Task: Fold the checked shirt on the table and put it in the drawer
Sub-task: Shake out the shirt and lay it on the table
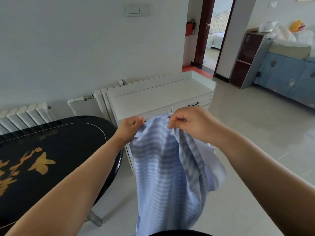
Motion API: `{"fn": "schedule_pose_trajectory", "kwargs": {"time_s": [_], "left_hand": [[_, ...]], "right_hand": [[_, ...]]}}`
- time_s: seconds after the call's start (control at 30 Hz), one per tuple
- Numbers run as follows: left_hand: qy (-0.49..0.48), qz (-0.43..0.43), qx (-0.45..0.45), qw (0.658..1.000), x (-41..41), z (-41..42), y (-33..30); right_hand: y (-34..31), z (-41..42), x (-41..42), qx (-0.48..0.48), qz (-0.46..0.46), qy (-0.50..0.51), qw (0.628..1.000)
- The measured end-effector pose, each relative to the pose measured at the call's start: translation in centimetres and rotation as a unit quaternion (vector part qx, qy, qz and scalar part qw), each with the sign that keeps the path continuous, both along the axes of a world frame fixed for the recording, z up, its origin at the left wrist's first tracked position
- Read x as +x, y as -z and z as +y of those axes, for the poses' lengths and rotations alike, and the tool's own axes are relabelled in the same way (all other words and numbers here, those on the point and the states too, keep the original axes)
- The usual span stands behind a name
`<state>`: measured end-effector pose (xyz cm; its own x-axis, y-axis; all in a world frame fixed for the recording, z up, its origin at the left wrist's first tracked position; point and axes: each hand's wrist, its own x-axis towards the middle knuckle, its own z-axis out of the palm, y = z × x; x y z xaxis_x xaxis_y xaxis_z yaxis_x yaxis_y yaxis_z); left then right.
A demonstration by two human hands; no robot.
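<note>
The light blue checked shirt hangs loose in the air in front of me, off the table, its lower part reaching the bottom of the view. My left hand pinches its top edge on the left. My right hand pinches the top edge close by on the right. Behind the shirt stands a white drawer cabinet; a drawer with a dark handle shows at its right front and looks closed. The shirt hides the cabinet's lower front.
A glossy black oval table with gold leaf decoration stands at my left. White radiators line the wall behind it. Pale tiled floor spreads to the right. A dark narrow cabinet and a blue-covered sofa stand far right.
</note>
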<state>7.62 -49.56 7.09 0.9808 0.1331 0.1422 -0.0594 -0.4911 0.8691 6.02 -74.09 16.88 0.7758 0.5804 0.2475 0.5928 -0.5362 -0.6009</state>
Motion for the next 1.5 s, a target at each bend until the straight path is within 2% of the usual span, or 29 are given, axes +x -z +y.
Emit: {"fn": "schedule_pose_trajectory", "kwargs": {"time_s": [0.13, 0.2, 0.37, 0.5, 0.57, 0.63, 0.7, 0.77, 0.8, 0.87, 0.97, 1.03, 1.17, 1.27, 1.33, 1.4, 1.47, 1.5], "left_hand": [[-0.032, 0.024, -0.007, 0.999, -0.7, -0.1, 2.4], [-0.049, 0.014, 0.029, 0.998, -1.1, -0.5, 2.9], [-0.108, -0.108, 0.092, 0.984, -1.4, -0.5, 1.7], [-0.079, -0.164, 0.117, 0.976, -1.9, -1.3, 0.8], [-0.042, -0.111, 0.13, 0.984, -1.8, -1.9, 0.8], [-0.01, -0.009, 0.176, 0.984, -1.4, -1.7, 1.3], [0.036, 0.128, 0.244, 0.961, -1.0, -0.2, 2.7], [0.11, 0.262, 0.268, 0.921, -1.7, 1.3, 4.0], [0.129, 0.298, 0.262, 0.909, -2.2, 1.9, 4.8], [0.126, 0.305, 0.267, 0.905, -3.1, 2.3, 5.6], [0.09, 0.263, 0.39, 0.878, -2.7, 3.3, 4.9], [0.03, 0.197, 0.468, 0.861, -2.0, 4.9, 2.8], [-0.037, 0.036, 0.532, 0.845, -1.9, 7.6, -3.0], [0.038, -0.187, 0.555, 0.81, -2.5, 6.8, -4.5], [0.106, -0.253, 0.555, 0.785, -3.2, 5.9, -4.0], [0.182, -0.312, 0.568, 0.74, -4.0, 5.4, -2.6], [0.246, -0.377, 0.606, 0.656, -4.8, 5.0, -0.9], [0.264, -0.389, 0.62, 0.628, -5.1, 4.8, -0.1]], "right_hand": [[0.8, -0.4, 1.1, -0.004, 0.011, 0.025, 1.0], [1.4, -0.6, 1.4, -0.001, 0.024, 0.033, 0.999], [2.1, -1.8, 2.6, 0.008, 0.044, 0.055, 0.998], [1.2, -3.2, 3.6, 0.041, 0.03, 0.087, 0.995], [0.4, -3.5, 4.1, 0.062, 0.019, 0.097, 0.993], [-0.4, -3.8, 4.7, 0.081, -0.001, 0.106, 0.991], [-1.1, -4.5, 5.6, 0.097, -0.028, 0.127, 0.987], [-1.6, -5.4, 6.5, 0.113, -0.044, 0.154, 0.981], [-1.7, -5.8, 7.0, 0.115, -0.048, 0.168, 0.978], [-1.4, -6.5, 8.2, 0.111, -0.046, 0.19, 0.974], [0.2, -7.8, 10.0, 0.086, -0.036, 0.219, 0.971], [1.8, -8.8, 10.9, 0.067, -0.038, 0.239, 0.968], [5.0, -10.4, 11.9, 0.024, -0.007, 0.268, 0.963], [6.9, -11.3, 12.4, 0.023, 0.007, 0.292, 0.956], [7.9, -12.0, 12.8, 0.025, 0.001, 0.316, 0.948], [8.7, -12.5, 13.1, 0.029, -0.003, 0.34, 0.94], [9.2, -12.6, 13.3, 0.027, 0.001, 0.347, 0.937], [9.4, -12.4, 13.4, 0.023, 0.006, 0.344, 0.939]]}}
